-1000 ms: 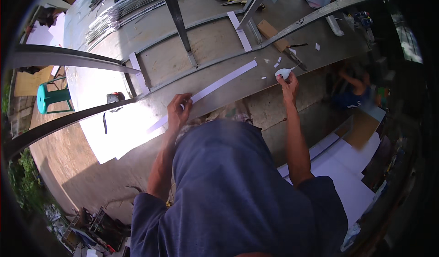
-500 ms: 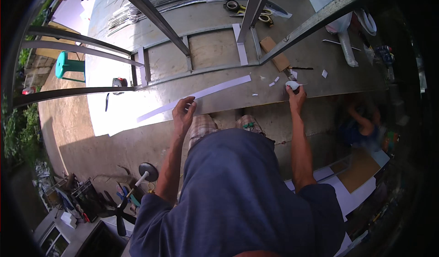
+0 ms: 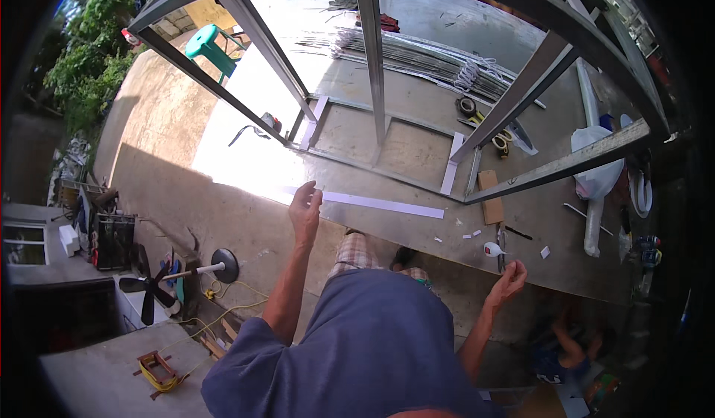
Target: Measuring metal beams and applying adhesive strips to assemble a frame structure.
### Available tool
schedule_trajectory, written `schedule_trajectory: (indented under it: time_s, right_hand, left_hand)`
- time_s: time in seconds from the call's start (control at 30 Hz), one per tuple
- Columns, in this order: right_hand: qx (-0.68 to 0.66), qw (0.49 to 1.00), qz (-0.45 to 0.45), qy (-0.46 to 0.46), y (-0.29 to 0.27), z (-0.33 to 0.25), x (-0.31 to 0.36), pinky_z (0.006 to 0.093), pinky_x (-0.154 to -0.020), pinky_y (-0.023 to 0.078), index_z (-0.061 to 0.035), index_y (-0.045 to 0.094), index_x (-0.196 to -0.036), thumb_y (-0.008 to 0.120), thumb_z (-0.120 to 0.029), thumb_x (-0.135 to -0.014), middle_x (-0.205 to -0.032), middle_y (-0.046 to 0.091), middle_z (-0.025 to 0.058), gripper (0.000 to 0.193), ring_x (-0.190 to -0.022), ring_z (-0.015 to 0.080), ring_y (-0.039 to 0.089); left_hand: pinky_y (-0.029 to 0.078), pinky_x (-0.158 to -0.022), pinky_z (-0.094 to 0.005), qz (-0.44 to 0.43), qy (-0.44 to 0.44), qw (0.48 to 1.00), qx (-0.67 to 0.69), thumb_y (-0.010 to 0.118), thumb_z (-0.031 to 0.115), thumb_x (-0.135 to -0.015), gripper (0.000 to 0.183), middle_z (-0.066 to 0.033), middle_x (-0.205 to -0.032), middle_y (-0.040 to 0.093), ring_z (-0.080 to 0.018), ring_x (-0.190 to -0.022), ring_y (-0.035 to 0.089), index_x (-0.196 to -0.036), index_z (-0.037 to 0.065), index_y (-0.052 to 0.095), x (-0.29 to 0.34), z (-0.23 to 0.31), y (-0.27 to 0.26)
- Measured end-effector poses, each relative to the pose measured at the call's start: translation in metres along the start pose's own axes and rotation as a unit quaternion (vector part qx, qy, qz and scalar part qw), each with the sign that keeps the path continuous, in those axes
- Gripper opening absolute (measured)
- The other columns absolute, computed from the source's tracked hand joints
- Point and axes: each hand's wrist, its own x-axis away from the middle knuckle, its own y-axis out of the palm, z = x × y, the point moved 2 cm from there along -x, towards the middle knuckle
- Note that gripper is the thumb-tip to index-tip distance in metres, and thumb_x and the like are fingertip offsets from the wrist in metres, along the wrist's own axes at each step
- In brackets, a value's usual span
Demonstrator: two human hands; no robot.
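Observation:
My left hand (image 3: 305, 206) is raised at the near edge of the worktable, fingers apart and nothing seen in them. It is at the left part of a long white strip (image 3: 383, 204) lying along that edge. My right hand (image 3: 508, 282), fingers loosely curled, is at the table's near edge on the right, with nothing clear in its grasp. Just beyond it is a small white bottle (image 3: 492, 249) with a red mark, apart from the fingers. Beside the bottle, a narrow metal piece reaches from a brown wooden block (image 3: 490, 198).
A tall metal frame (image 3: 376, 61) stands on the table, its bars rising high overhead. Scissors (image 3: 501, 144), a tape roll (image 3: 466, 106), small white scraps (image 3: 545, 252) and plastic bags (image 3: 596, 166) lie to the right. Another person (image 3: 566, 351) is low at right. A fan (image 3: 147, 284) is lower left.
My right hand has come away from the white bottle, which now rests apart from it. The view has swung, showing more of the frame. My left hand stays near the strip.

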Motion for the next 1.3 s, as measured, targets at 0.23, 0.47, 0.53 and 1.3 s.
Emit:
schedule_trajectory:
  time_s: [0.23,0.47,0.53,1.3]
  right_hand:
    - [-0.086,0.982,-0.124,-0.118,0.007,-0.158,-0.047,0.0335,-0.089,0.045,0.0023,0.061,-0.121,0.048,-0.031,-0.102,-0.113,0.064,0.0113,0.041,-0.101,0.0193,0.059]
    - [-0.218,0.928,-0.231,-0.193,0.07,-0.211,-0.065,0.0403,-0.107,0.036,0.0052,0.042,-0.14,0.048,-0.036,-0.102,-0.136,0.053,0.0182,0.056,-0.125,0.0256,0.052]
    - [-0.235,0.921,-0.254,-0.18,0.086,-0.214,-0.059,0.04,-0.108,0.035,0.0061,0.042,-0.139,0.048,-0.035,-0.102,-0.134,0.054,0.019,0.056,-0.124,0.0264,0.052]
    - [-0.272,0.926,-0.184,-0.188,0.097,-0.213,0.008,0.0387,-0.094,0.043,0.0008,0.056,-0.108,0.07,-0.033,-0.089,-0.103,0.062,0.0122,0.041,-0.099,0.0237,0.06]
  left_hand:
    - [0.049,-0.081,-0.0316,0.212,0.17,0.962,-0.002,0.061,0.021,-0.096,0.046,-0.0105,-0.12,0.059,-0.0172,-0.104,0.057,-0.135,0.0,0.05,-0.106,0.078,-0.074]
    - [0.049,-0.09,-0.0345,0.167,0.261,0.949,-0.065,0.056,0.027,-0.099,0.043,-0.0137,-0.118,0.066,-0.0213,-0.105,0.063,-0.134,0.001,0.053,-0.169,0.132,-0.081]
    - [0.05,-0.088,-0.0316,0.148,0.245,0.957,-0.051,0.055,0.026,-0.101,0.037,-0.0122,-0.112,0.068,-0.0177,-0.099,0.064,-0.128,0.001,0.057,-0.18,0.133,-0.081]
    - [0.051,-0.077,-0.0295,0.133,0.29,0.946,-0.056,0.061,0.014,-0.094,0.019,-0.007,-0.094,0.073,-0.0154,-0.083,0.067,-0.107,0.004,0.071,-0.312,0.132,-0.049]
